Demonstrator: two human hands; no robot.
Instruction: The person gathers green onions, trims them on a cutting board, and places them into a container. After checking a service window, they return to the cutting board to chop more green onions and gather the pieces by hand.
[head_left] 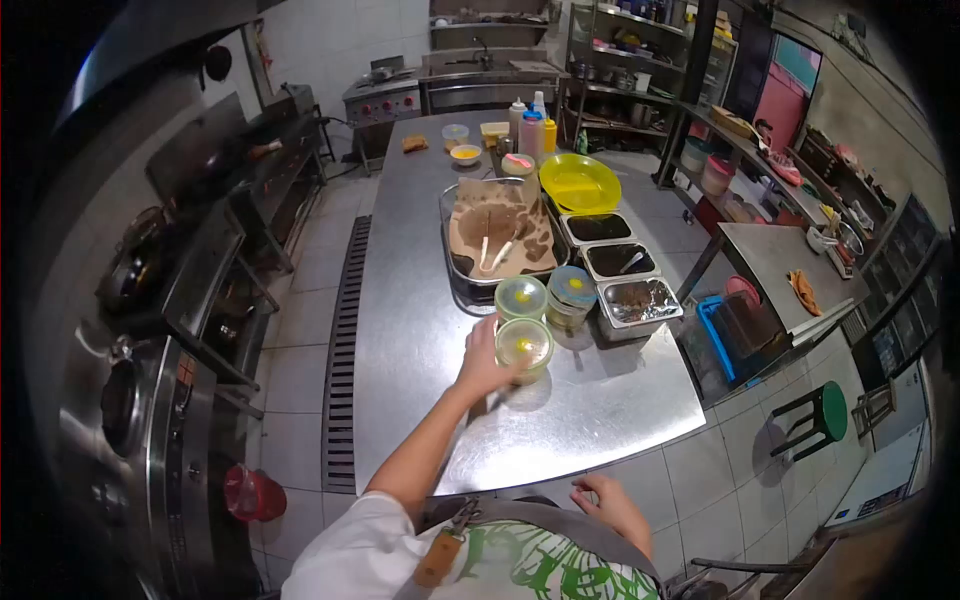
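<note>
My left hand (pixel 483 365) is wrapped round the left side of a round lidded container (pixel 525 347) on the steel table, its clear lid rimmed in green with a yellow spot in the middle. A similar container (pixel 521 296) stands just behind it, and a bluish-lidded one (pixel 571 292) is to the right. Low beside my body, past the table's front edge, my right hand (pixel 614 512) hangs with loosely bent fingers apart and nothing visible in it. Behind the containers, a deep tray (pixel 449 235) lined with stained brown paper holds white-tipped tongs (pixel 497 255).
Three metal pans (pixel 640 302) line the table's right edge, near a yellow bowl (pixel 580 182). Squeeze bottles (pixel 531 130) and small bowls (pixel 466 154) stand farther back. Stoves (pixel 150 270) run along the left; a green stool (pixel 828 410) is at the right.
</note>
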